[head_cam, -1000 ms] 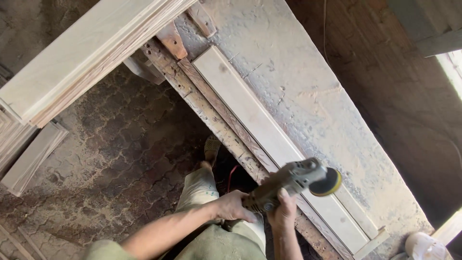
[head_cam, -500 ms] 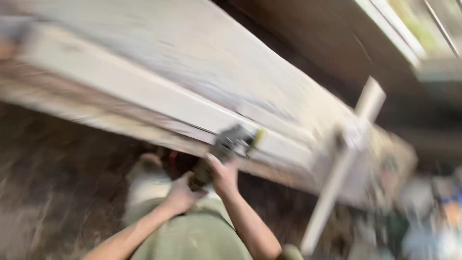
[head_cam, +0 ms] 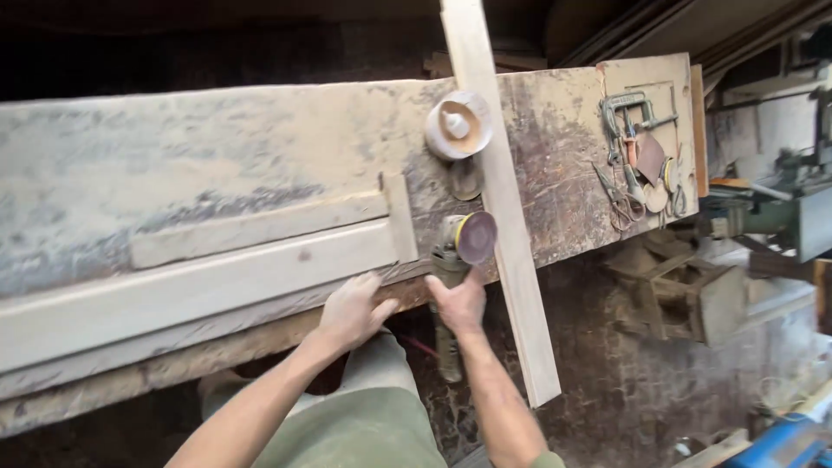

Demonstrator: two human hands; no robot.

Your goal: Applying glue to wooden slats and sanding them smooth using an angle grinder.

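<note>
At the desk's (head_cam: 173, 165) near edge the right hand (head_cam: 459, 303) grips a disc sander (head_cam: 464, 243) with its pad turned up beside a long slat (head_cam: 503, 199), while the left hand (head_cam: 351, 308) rests spread and empty on the pale board (head_cam: 191, 290)

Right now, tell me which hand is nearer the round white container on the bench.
Right. The right hand grips the sander just below the white container; the left hand rests on the pale board, farther left.

White bowl (head_cam: 458, 126), clamp (head_cam: 626, 111), scissors (head_cam: 617, 201)
</note>
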